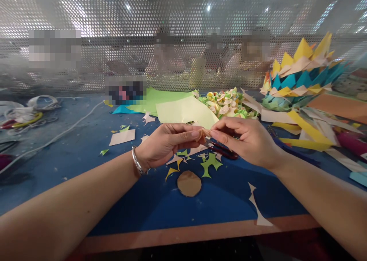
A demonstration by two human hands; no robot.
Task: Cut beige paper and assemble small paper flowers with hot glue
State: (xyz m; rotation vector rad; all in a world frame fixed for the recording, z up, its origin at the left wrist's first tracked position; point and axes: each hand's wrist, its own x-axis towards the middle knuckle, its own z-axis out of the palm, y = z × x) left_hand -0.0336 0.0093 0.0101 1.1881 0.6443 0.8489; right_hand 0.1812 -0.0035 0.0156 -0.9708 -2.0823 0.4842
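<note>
Between my two hands is a small curled piece of peach paper [203, 134]. My left hand [169, 140], with a silver bracelet at the wrist, pinches it between thumb and fingers. At the paper's right end, the thumb and fingertips of my right hand [243, 138] are closed on it. Scissors [226, 151] with dark red handles lie beneath, partly hidden by my right hand. A round brown cardboard disc [189, 183] rests on the blue tabletop nearer to me. Green paper offcuts [211, 164] are scattered between the disc and my hands.
Behind my hands lie a pale yellow sheet [186, 110], green paper [169, 98] and a heap of small paper pieces [226, 103]. A layered folded-paper piece [301, 77] stands back right, near yellow strips [312, 136]. A white cord [63, 133] crosses the left. Perforated metal [177, 16] forms the back.
</note>
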